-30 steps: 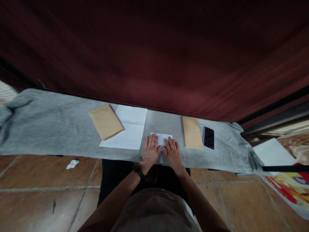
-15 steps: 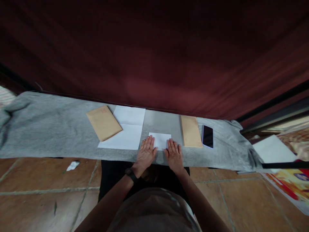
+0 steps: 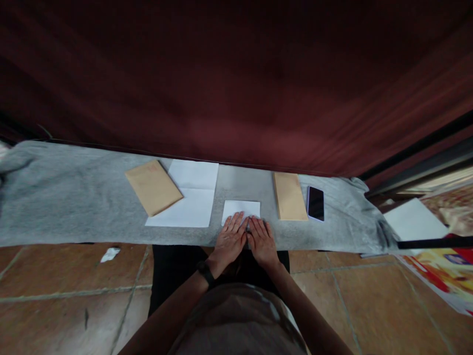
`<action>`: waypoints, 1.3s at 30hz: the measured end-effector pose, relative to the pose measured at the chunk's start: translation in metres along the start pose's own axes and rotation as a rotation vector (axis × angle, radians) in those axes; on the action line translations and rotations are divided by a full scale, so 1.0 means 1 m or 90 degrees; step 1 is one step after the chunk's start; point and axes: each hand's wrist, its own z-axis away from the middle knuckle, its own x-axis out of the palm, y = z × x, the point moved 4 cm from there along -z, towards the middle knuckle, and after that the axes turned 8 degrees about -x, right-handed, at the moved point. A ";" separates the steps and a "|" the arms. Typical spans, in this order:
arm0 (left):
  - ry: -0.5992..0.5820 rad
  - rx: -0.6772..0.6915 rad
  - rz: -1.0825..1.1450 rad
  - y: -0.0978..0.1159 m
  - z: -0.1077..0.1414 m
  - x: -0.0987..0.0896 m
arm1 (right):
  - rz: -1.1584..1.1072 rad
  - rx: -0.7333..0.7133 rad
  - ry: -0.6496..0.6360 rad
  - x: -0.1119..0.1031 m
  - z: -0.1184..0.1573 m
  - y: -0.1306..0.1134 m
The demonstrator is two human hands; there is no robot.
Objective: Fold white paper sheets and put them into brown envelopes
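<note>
A small folded sheet of white paper point(image 3: 241, 207) lies on the grey cloth right in front of me. My left hand point(image 3: 231, 239) rests flat on its near left part, fingers stretched out. Beside it, my right hand point(image 3: 262, 240) lies flat on the near right part, and the fingertips of both hands almost meet. The paper's near edge is hidden under the hands. Off to the left, a larger creased white sheet point(image 3: 195, 204) is partly covered by a brown envelope point(image 3: 153, 187).
A stack of brown envelopes point(image 3: 291, 197) lies to the right, with a phone point(image 3: 316, 203) next to it. Grey cloth point(image 3: 81, 197) covers the narrow table. Behind it hangs a dark red curtain point(image 3: 236, 98). Crumpled white paper point(image 3: 110, 254) is on the tiled floor.
Both hands have moved inward and closer to me along the small paper, from its left and right edges to its near middle. The whole view has shifted slightly.
</note>
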 end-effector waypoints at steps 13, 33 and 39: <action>0.070 -0.177 0.007 -0.026 -0.013 -0.011 | -0.008 0.036 0.010 -0.008 0.003 0.004; -0.011 -0.003 -0.017 -0.007 -0.061 0.007 | 0.054 0.053 0.032 0.006 -0.014 0.002; 0.034 -0.049 -0.038 -0.021 -0.058 0.009 | 0.053 0.058 0.037 0.005 -0.014 0.003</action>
